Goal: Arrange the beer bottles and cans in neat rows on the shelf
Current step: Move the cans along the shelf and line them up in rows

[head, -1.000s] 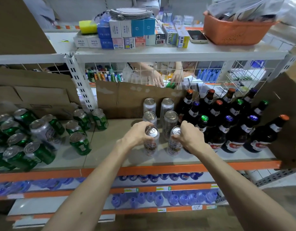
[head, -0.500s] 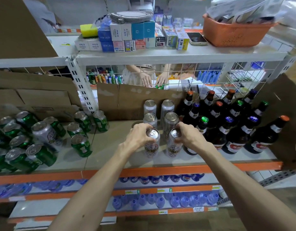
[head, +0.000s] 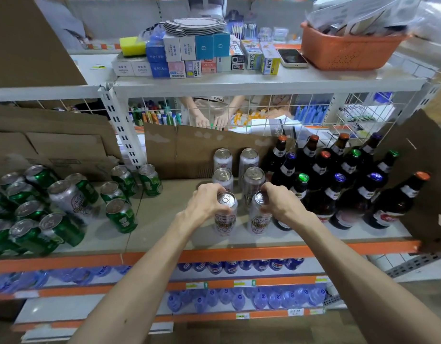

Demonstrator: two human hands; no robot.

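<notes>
Two smooth, cylindrical silver cans with printed labels are stood upright side by side near the front edge of the pale shelf, ahead of four like cans filed in two columns. The left can is clasped round its rim from above by the curled fingers of the left grip; the right can is pinched at its top by the right grip. Dark glass bottles with coloured caps are ranked toward the right end, and glossy green cans are scattered toward the left end. Matte brown cardboard is propped along the back edge. Since half a second earlier, grips and cans have hardly been shifted.
</notes>
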